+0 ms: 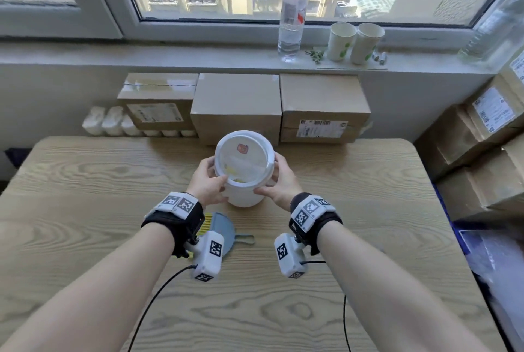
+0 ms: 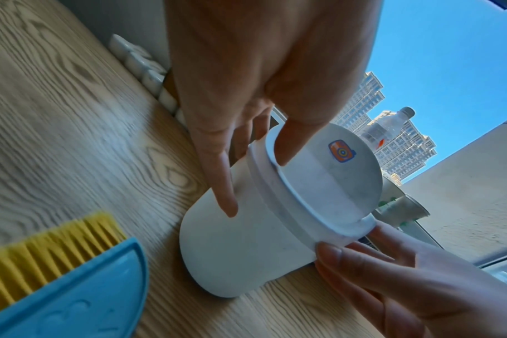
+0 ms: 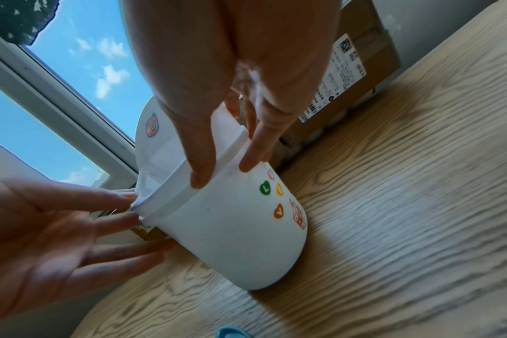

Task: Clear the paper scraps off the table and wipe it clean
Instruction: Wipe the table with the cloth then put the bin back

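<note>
A small white bin (image 1: pixel 243 196) (image 2: pixel 246 251) (image 3: pixel 232 240) with a swing lid (image 1: pixel 241 153) stands on the wooden table (image 1: pixel 85 181), with stickers on its lid and wall. Yellow paper scraps (image 1: pixel 231 171) show under the tilted flap. My left hand (image 1: pixel 208 181) (image 2: pixel 258 185) is at the bin's left; its thumb presses the flap and its straight fingers touch the wall and rim. My right hand (image 1: pixel 276 181) (image 3: pixel 223 172) clasps the right side, with thumb and fingers laid over the rim. A blue dustpan (image 1: pixel 224 227) (image 2: pixel 81 297) and a yellow-bristled brush (image 2: pixel 52 240) lie just behind my left wrist.
Cardboard boxes (image 1: pixel 236 105) line the table's far edge and more are stacked at the right (image 1: pixel 482 153). On the windowsill stand a water bottle (image 1: pixel 292 11) and two paper cups (image 1: pixel 341 40). Cables trail from both wrist cameras over the near table.
</note>
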The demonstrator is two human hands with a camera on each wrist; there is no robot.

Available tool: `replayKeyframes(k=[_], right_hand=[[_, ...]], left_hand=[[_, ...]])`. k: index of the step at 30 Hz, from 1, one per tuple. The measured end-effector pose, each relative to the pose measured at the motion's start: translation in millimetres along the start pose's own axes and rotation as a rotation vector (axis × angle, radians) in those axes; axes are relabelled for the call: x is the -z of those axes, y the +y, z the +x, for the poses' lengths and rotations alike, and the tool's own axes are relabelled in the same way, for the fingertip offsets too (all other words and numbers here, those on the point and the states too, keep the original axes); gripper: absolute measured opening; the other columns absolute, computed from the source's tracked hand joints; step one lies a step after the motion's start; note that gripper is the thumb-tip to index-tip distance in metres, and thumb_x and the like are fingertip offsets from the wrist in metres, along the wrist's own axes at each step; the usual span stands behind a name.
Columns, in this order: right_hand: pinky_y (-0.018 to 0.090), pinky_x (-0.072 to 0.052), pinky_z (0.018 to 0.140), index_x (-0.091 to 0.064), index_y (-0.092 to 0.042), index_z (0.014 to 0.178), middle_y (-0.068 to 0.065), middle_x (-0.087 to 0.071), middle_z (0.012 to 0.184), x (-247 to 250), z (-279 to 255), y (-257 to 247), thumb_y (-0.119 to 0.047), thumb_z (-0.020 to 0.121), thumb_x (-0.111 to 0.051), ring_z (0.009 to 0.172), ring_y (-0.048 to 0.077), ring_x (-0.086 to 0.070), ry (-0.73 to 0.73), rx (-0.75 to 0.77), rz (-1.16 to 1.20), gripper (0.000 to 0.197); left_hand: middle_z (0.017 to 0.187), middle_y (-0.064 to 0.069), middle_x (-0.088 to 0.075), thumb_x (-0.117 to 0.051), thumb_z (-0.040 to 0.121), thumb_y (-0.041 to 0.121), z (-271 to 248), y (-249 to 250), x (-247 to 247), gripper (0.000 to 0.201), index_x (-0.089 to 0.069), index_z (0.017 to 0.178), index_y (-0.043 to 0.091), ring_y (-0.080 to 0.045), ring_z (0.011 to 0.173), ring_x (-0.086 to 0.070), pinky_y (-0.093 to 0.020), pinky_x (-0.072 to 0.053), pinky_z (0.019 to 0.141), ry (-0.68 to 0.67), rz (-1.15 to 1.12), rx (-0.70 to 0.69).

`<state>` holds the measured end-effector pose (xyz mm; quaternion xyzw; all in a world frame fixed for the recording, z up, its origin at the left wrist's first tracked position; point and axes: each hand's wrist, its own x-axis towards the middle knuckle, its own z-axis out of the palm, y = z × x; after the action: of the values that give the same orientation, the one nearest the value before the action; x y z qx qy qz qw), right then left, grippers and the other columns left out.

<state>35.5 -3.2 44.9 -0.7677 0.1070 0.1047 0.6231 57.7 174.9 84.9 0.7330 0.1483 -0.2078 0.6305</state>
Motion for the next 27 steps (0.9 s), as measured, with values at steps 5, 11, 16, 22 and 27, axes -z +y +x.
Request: replayKeyframes(k=[5, 11, 16, 22, 27], right_hand=[[0.036, -0.045, 0.101, -0.032, -0.030, 0.139, -0.025, -0.046, 0.098, -13.9, -1.1, -6.6, -0.003, 0.069, -0.078, 0.110, 0.010, -0.049, 0.024, -0.004, -0.103, 0.088], [0.032, -0.044, 0.099, -0.030, -0.028, 0.140, -0.019, -0.047, 0.102, -16.6, -5.8, -16.7, -0.002, 0.072, -0.075, 0.110, 0.013, -0.049, 0.042, -0.022, -0.126, 0.085], [0.041, -0.034, 0.111, -0.015, -0.024, 0.148, 0.002, -0.034, 0.150, -11.4, -28.2, 2.0, -0.017, 0.080, -0.072, 0.136, 0.020, -0.036, 0.044, -0.128, -0.276, 0.089], [0.033, -0.025, 0.114, -0.016, -0.017, 0.150, 0.007, -0.030, 0.153, 40.6, -92.0, 64.5, -0.017, 0.090, -0.059, 0.140, 0.022, -0.029, 0.091, -0.273, -0.509, 0.073], [0.038, -0.021, 0.117, -0.011, -0.024, 0.150, 0.002, -0.011, 0.159, 88.2, -150.4, 127.8, -0.024, 0.089, -0.059, 0.145, 0.021, -0.018, 0.070, -0.379, -0.717, 0.077]], left_hand=[[0.136, -0.002, -0.047, -0.058, 0.087, 0.008, 9.9, -16.1, 14.1, 0.055, -0.036, 0.133, 0.026, -0.028, 0.105, -0.057, -0.040, -0.056, 0.069, 0.001, -0.009, 0.002], [0.134, 0.005, -0.048, -0.057, 0.088, 0.013, 13.2, -25.7, 14.6, 0.056, -0.034, 0.136, 0.033, -0.027, 0.121, -0.050, -0.043, -0.050, 0.090, 0.018, 0.059, -0.136], [0.135, -0.006, -0.048, -0.049, 0.092, 0.033, -6.0, -53.4, 4.0, 0.045, -0.036, 0.132, 0.016, -0.023, 0.121, -0.048, -0.039, -0.038, 0.102, 0.222, 0.296, -0.195], [0.123, -0.014, -0.054, -0.049, 0.090, 0.020, -23.6, -100.4, -34.5, 0.031, -0.050, 0.119, 0.009, -0.030, 0.111, -0.052, -0.037, -0.043, 0.093, -0.070, 0.878, -0.245], [0.137, -0.011, -0.043, -0.045, 0.088, 0.012, -41.5, -110.3, -101.9, 0.040, -0.046, 0.128, 0.011, -0.027, 0.124, -0.044, -0.034, -0.038, 0.100, -0.344, 1.094, -0.350]])
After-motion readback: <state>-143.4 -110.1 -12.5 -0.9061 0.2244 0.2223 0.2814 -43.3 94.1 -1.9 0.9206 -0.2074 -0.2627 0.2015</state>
